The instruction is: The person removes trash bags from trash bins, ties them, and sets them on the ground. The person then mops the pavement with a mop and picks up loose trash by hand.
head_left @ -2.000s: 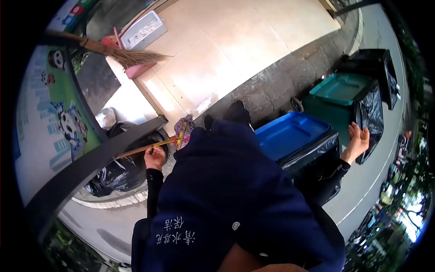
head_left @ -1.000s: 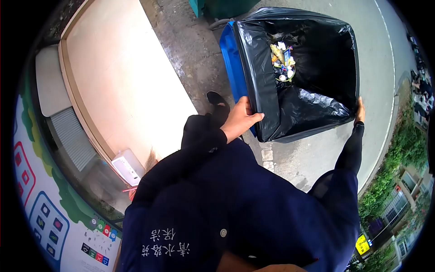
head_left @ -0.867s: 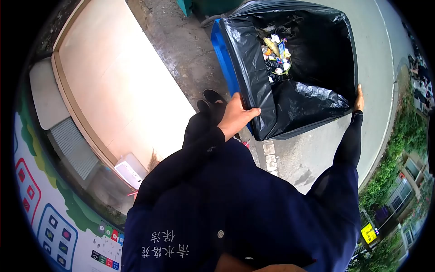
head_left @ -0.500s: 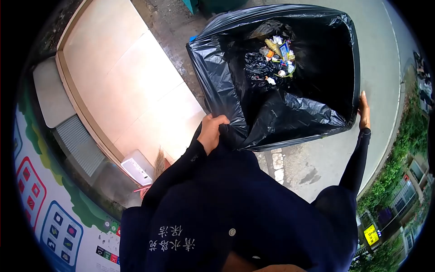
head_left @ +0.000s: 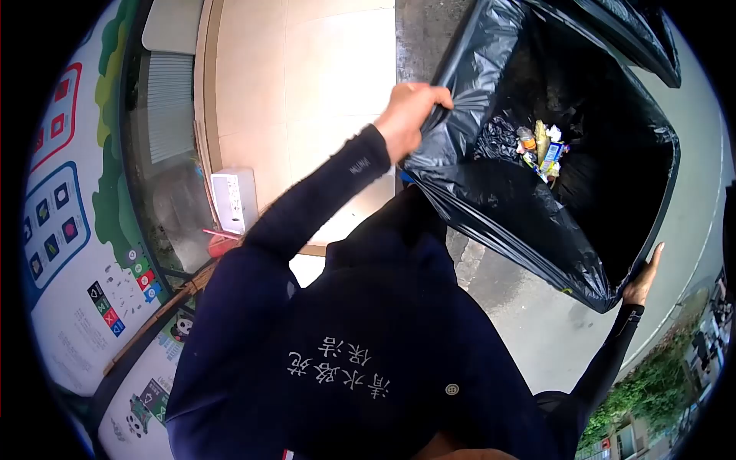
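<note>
A large bin lined with a black trash bag (head_left: 537,245) fills the upper right of the head view, its mouth facing me. Down inside lies a heap of litter (head_left: 546,149), with wrappers, a bottle-like item and crumpled black plastic. My left hand (head_left: 410,115) is closed around the bag's edge on the left side, fingers wrapped over the plastic. At the lower right corner my right hand (head_left: 645,280) rests against the outer side, fingers stretched out; its palm is partly hidden.
Another black-bagged rim (head_left: 648,38) stands behind, at the upper right. To the left is a pale tiled surface (head_left: 307,92) with a white box (head_left: 234,199) at its near end. A printed signboard (head_left: 65,230) runs along the far left, and grey pavement (head_left: 698,184) lies right.
The bin has turned and shifted right and lower in view. My left hand has moved up to another part of the bag's edge. A second bagged rim now shows behind.
</note>
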Demonstrator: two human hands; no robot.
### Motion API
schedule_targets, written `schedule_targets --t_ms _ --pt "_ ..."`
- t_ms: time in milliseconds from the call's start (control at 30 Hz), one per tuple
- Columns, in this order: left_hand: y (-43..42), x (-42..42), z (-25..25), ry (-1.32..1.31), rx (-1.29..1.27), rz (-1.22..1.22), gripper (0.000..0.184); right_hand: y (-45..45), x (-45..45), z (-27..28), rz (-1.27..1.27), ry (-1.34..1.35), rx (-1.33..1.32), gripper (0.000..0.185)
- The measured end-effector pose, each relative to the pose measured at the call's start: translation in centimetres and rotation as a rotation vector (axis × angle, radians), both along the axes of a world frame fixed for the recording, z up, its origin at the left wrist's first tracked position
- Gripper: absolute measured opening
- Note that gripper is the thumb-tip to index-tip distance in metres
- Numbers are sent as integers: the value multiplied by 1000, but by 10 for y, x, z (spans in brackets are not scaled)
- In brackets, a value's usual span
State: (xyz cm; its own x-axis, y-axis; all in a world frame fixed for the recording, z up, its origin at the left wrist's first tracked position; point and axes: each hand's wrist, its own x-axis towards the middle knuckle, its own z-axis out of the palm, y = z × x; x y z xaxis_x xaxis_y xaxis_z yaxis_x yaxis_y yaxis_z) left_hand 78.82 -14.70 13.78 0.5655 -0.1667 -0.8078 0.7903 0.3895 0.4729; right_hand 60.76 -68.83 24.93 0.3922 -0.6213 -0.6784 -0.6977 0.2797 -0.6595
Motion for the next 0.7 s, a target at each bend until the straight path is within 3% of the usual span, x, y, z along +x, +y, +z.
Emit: schedule_targets --t_ms 67,133,233,333,433,500,567,700 --pt "35 6 51 -30 -83 -33 11 6 23 49 43 48 29 76" --pt "71 4 85 -100 -119 11 12 47 57 82 121 32 252 71" --pt "140 -13 137 -125 34 104 14 132 98 99 130 -27 204 70" --pt "231 -40 148 -139 224 104 8 176 113 78 267 -78 332 67" --pt "295 -71 143 -151 469 173 11 259 116 64 358 -143 601 62" --pt "351 -93 119 -149 628 186 11 269 114 11 464 -195 738 61" --pt "418 -121 81 -259 790 201 16 317 109 -15 498 -217 714 59" --pt "493 -152 30 -195 998 364 27 394 83 -39 441 -199 748 57"
